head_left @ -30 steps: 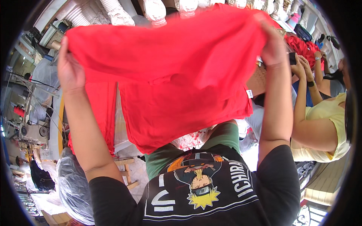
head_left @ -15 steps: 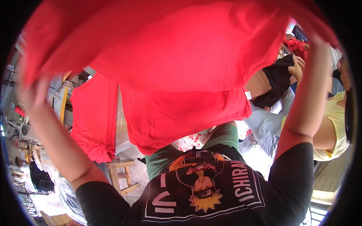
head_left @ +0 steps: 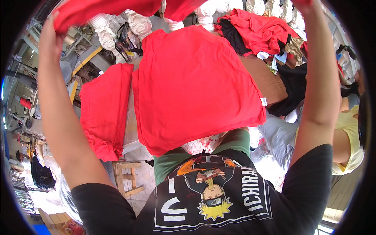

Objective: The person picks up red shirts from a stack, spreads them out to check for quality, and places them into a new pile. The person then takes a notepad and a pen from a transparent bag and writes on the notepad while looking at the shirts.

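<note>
**Left hand [head_left: 55, 33] grips raised red cloth [head_left: 105, 9]; right hand [head_left: 312, 5] mostly cut off, can't tell grip**

Cloth along top of view, above large red fabric pile [head_left: 196, 86]. Smaller red pile [head_left: 105, 105] just left. White tag [head_left: 264, 101] at large pile's right edge.

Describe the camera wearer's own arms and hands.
Short black sleeves end above the elbows; both forearms are bare. The left hand shows no glove or wristband. The right hand is mostly cut off by the upper edge.
</note>
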`<state>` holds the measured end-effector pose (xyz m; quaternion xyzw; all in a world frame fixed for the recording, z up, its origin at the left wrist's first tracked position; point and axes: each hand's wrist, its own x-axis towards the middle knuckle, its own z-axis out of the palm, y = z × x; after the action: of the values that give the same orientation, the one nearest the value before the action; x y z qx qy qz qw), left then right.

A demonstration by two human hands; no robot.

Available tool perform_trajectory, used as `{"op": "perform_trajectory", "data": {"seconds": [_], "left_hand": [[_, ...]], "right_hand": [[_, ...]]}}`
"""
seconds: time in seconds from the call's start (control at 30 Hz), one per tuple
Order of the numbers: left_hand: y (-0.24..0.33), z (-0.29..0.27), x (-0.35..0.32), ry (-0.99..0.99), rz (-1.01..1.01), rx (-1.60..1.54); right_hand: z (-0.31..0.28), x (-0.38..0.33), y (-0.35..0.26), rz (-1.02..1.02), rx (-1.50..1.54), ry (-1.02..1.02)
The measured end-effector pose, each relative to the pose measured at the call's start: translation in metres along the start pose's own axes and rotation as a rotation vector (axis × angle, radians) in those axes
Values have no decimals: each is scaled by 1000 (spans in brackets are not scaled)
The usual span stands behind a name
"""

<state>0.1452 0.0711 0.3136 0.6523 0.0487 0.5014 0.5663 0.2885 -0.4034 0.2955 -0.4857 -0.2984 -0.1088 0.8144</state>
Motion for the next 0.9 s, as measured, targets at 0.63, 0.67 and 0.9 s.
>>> {"op": "perform_trajectory", "data": {"seconds": [0.63,0.67,0.9], "left_hand": [[-164,-95,-310,-685,132,767],[-158,-103,-306,-595,-25,631],[-110,-122,-318,-341,-245,448]], "right_hand": [[-200,-226,184,698,-173,198],[-200,-223,182,681,-169,158],[-203,-218,164,650,-439,0]]}}
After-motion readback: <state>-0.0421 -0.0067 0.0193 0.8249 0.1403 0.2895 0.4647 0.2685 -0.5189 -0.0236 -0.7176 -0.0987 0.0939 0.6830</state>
